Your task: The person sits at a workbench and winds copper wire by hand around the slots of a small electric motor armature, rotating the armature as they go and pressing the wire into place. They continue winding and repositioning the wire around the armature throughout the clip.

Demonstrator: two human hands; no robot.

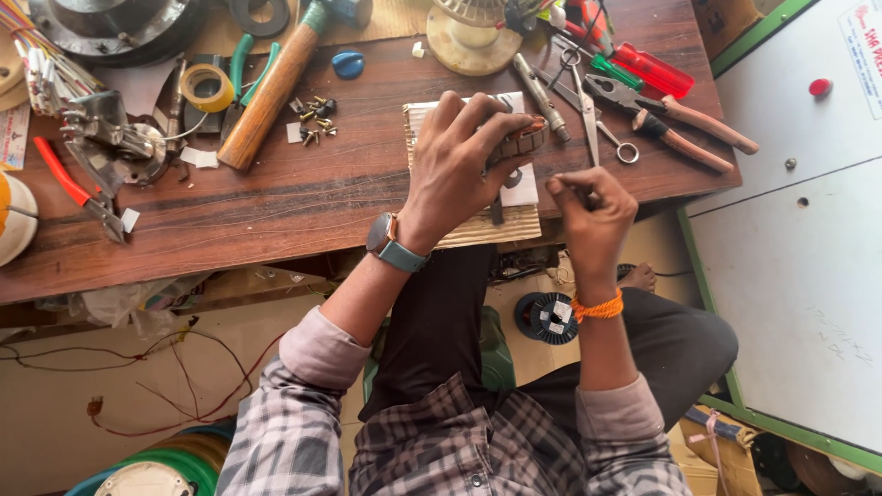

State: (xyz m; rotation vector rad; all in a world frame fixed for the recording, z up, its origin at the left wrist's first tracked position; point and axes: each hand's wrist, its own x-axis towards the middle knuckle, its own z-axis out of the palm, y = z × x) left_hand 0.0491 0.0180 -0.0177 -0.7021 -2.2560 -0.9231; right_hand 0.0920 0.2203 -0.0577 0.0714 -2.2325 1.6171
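My left hand [464,156] presses down on a small copper-wound coil part [522,140], gripping it against a piece of corrugated cardboard [487,225] at the front edge of the wooden workbench [276,197]. A white card [524,188] lies under the part. My right hand [593,211] is just to the right, its fingers pinched together on something thin that is too small to make out. A watch is on my left wrist, an orange thread on my right.
Pliers [671,115], scissors [588,115], red and green screwdrivers [643,66], a wooden-handled hammer [271,92], a tape roll [207,87], loose screws [314,119] and red-handled cutters [73,184] lie on the bench. A wire spool [548,317] sits on the floor; white cabinet at right.
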